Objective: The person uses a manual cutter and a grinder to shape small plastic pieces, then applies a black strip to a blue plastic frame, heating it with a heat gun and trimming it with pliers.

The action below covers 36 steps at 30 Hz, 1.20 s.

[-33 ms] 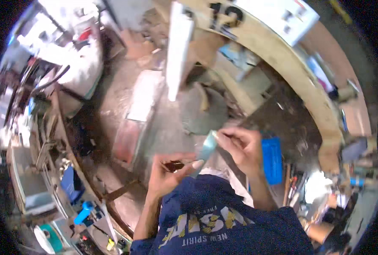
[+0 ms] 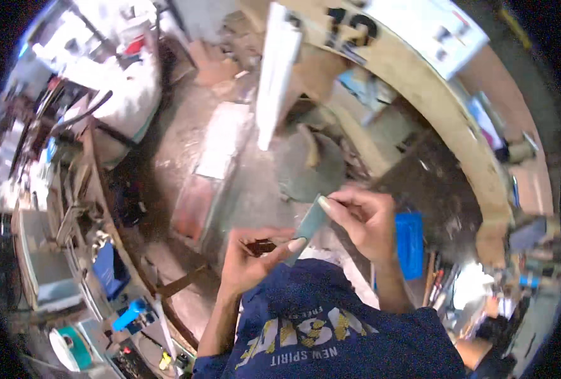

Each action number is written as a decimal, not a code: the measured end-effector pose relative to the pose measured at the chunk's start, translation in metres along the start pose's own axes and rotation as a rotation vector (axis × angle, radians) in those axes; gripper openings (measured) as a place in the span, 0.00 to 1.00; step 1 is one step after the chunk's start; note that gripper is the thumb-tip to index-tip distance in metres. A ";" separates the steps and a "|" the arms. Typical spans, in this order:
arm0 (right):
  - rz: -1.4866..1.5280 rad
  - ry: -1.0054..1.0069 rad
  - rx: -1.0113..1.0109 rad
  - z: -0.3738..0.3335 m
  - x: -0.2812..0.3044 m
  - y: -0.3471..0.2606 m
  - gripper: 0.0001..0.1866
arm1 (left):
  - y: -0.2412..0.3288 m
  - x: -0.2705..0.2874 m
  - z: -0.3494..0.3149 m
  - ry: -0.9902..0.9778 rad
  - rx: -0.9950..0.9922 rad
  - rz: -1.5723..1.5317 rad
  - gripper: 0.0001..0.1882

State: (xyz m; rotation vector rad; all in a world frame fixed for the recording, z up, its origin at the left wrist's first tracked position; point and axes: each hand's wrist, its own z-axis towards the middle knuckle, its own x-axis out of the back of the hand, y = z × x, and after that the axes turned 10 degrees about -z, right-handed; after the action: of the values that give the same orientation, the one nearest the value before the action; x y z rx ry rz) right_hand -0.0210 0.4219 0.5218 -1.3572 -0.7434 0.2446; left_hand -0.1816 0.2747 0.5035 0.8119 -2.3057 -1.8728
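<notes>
Between my two hands, in front of my dark blue shirt (image 2: 305,316), is a thin flat grey-green strip (image 2: 310,221); its material is unclear. It slants from lower left to upper right. My left hand (image 2: 252,262) pinches the lower end between thumb and fingers. At the upper end, the fingertips of my right hand (image 2: 364,218) close on the strip's corner. A round grey disc-shaped surface (image 2: 310,170) with a curved tan piece (image 2: 310,144) on it lies just beyond the strip.
A long white panel (image 2: 278,79) stands ahead, with a flat white sheet (image 2: 225,140) to its left. A curved wooden counter (image 2: 444,120) arcs along the right. Near my right forearm is a blue bin-like object (image 2: 409,246). Tools and a blue clamp-like item (image 2: 131,314) crowd the lower left.
The surroundings have shifted slightly to the right in view. The strip has lost its bright glint, as if tilted a little; both hands keep their pinch on it.
</notes>
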 end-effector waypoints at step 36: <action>-0.278 -0.773 0.187 0.597 -0.661 -0.157 0.07 | 0.209 0.886 0.134 1.696 -0.613 0.259 0.10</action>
State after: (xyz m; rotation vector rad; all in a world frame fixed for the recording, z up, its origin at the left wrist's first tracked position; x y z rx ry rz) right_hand -0.9209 0.4853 0.4614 -0.9466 -1.4980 0.6165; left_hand -1.0669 0.0367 0.4195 1.1468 -0.6744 -0.8313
